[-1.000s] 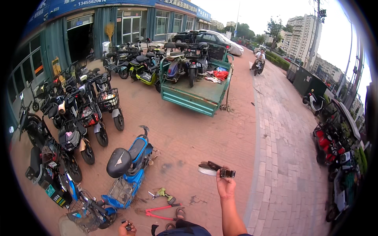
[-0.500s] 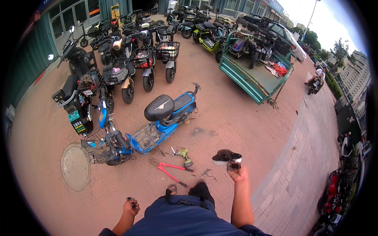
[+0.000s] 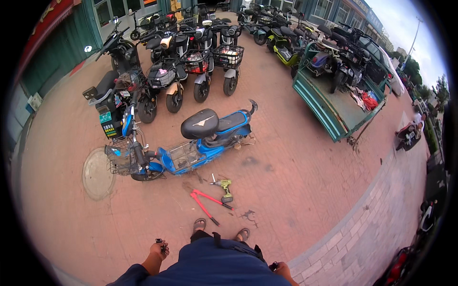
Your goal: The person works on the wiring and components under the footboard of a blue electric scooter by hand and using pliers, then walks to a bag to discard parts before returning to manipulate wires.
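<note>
My left hand [image 3: 159,250] is low in the view, left of my body, with its fingers closed round a small black object [image 3: 162,243] too small to name. On the other side, beside my waist, my right hand [image 3: 281,269] is partly cut off by the lower edge and closed on a small dark thing [image 3: 273,266] I cannot make out. In front of my feet lie red-handled bolt cutters [image 3: 210,202] and a yellow-green cordless drill [image 3: 225,189], both apart from my hands. Beyond them a blue electric scooter [image 3: 205,150] has its footboard frame exposed.
Several parked scooters [image 3: 200,88] with front baskets stand at the far left. A green cargo bed [image 3: 324,109] carrying scooters is at the right. A rider on a motorbike [image 3: 409,136] is at the far right. A round manhole cover [image 3: 98,174] lies left of the blue scooter.
My right hand has drawn back from in front of me to my waist. The dark, pale-edged piece beside it is out of sight. My left hand stays closed; the view has shifted.
</note>
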The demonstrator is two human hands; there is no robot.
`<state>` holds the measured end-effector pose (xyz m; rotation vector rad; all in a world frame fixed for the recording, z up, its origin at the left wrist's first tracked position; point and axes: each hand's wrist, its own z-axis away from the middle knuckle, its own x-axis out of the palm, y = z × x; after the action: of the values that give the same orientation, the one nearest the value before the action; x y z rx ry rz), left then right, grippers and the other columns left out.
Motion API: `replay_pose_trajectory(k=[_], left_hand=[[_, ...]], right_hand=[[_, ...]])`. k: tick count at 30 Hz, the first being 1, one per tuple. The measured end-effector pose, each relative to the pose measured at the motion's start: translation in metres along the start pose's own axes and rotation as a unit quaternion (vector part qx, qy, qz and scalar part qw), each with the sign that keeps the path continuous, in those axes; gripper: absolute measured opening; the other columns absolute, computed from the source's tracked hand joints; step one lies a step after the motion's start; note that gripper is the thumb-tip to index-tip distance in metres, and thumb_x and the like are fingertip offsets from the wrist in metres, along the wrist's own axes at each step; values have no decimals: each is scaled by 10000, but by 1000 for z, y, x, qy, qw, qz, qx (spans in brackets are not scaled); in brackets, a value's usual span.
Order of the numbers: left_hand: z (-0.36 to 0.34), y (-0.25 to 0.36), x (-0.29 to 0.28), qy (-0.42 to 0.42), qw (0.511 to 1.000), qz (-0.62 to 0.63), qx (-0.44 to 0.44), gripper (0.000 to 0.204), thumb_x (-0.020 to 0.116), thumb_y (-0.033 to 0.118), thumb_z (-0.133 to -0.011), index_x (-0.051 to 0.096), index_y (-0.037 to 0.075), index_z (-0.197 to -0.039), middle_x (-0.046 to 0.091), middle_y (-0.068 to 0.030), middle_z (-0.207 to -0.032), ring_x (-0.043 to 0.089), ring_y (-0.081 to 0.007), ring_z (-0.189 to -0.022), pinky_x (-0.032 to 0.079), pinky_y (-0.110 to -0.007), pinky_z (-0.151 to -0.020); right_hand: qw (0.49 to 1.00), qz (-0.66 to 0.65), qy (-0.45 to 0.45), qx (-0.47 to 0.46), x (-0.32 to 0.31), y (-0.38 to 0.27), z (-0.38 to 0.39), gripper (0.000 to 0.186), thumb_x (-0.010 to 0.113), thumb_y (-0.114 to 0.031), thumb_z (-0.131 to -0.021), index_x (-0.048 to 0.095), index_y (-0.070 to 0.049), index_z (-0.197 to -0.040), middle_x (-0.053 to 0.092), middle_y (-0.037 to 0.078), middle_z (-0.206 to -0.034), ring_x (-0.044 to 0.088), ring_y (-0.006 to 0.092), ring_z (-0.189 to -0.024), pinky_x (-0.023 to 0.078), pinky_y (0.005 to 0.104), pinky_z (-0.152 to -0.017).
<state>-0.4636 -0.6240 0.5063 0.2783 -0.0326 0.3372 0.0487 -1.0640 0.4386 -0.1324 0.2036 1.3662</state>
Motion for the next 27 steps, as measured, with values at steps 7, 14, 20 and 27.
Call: replay_pose_trajectory(k=[7,14,20,27], left_hand=[[-11,-64,187,-126,989,-75,-8,144,557,112,-970,606,105,-1105,617,-65,-885,551,-216,-679,428,-329,-554],[15,-73,327,-210,971,-110,22,179,590,122,-953,603,97,-1130,615,-68,-900,564,-216,-696,435,-331,-567],[-29,-75,364,-105,986,-128,-18,162,561,132,-957,596,121,-1114,616,-56,-872,554,-214,-675,426,-336,-558],[-72,-61,502,-79,980,-177,-50,148,575,131,-930,614,132,-1072,620,-54,-845,551,-218,-658,426,-345,-547]], right_hand=[[997,74,-19,-24,-71,-72,-45,197,601,-223,-983,584,-51,-888,609,108,-696,640,307,-625,572,487,-643],[955,233,25,-183,-5,-158,-63,103,630,-84,-943,577,4,-940,624,151,-697,647,307,-561,557,477,-525],[906,352,30,-235,76,-224,38,279,732,-70,-805,670,80,-1032,686,141,-824,699,290,-667,568,471,-578],[865,477,1,-155,139,-331,73,207,745,-94,-795,670,-24,-974,680,89,-767,677,246,-657,541,410,-604]])
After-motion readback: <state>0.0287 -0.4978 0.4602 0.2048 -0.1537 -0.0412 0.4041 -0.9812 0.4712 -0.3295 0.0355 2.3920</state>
